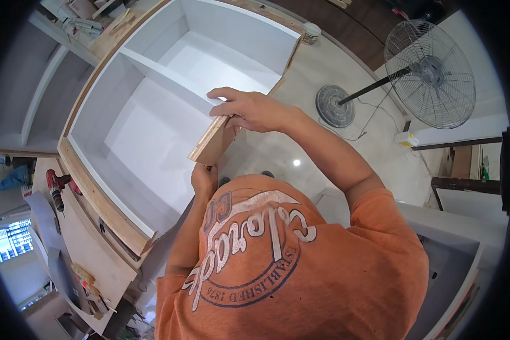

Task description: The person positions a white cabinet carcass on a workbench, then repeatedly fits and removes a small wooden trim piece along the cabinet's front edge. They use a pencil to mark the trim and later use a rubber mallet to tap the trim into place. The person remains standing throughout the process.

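Upright in front of my body is a short piece of plywood [212,141], its layered edge facing up. My right hand [256,111] grips its far end, with the index finger raised and the other fingers bent over the edge. At the near end my left hand [204,179] is closed around the lower corner, its fingers partly hidden by the wood. Just beyond the plywood lies a large cabinet box [135,55] with a white interior, split by a divider into two compartments. Its outer edges are bare wood.
A red and black cordless drill [56,188] rests on a workbench [88,226] at the left, near a curved grey strip [54,249]. To the right stands a pedestal fan [430,72] with its cord across the floor. A small tub [311,33] sits by the box's far corner.
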### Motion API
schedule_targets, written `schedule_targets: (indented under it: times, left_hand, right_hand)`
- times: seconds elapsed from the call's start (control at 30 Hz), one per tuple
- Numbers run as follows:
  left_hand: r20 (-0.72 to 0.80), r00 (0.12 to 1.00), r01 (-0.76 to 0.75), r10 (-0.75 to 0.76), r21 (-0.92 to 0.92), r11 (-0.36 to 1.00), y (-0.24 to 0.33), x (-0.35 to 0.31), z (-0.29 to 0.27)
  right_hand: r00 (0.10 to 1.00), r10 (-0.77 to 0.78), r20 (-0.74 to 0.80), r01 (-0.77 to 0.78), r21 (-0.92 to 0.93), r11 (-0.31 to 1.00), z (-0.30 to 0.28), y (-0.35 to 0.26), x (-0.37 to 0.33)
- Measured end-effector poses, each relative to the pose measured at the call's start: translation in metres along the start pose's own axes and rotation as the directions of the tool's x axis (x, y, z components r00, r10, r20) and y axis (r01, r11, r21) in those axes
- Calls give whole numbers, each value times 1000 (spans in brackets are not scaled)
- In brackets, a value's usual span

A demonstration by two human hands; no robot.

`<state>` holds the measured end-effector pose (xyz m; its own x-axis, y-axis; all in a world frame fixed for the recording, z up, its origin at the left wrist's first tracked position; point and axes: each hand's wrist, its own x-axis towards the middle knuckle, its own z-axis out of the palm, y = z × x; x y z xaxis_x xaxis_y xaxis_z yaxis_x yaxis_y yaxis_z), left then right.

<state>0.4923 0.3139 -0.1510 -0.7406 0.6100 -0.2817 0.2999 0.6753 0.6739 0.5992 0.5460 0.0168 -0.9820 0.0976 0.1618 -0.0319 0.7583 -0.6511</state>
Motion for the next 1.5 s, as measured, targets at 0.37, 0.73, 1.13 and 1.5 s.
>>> schedule_targets:
  times: [0.37, 0.73, 1.13, 1.5]
  left_hand:
    - [-7, 998, -57, 57, -56, 997, -13, 1, 4]
    - [13, 999, -50, 50, -1, 999, -4, 1, 3]
    - [-11, 995, -95, 95, 42, 995, -4, 3, 3]
    - [4, 997, -76, 76, 70, 995, -2, 3, 1]
  right_hand:
    - [998, 61, 31, -63, 76, 995, -5, -4, 1]
    - [992, 121, 27, -123, 123, 985, -5, -3, -3]
    - [990, 134, 45, -139, 148, 979, -5, 0, -4]
    - [802, 528, -280, -351, 495, 795, 70, -23, -17]
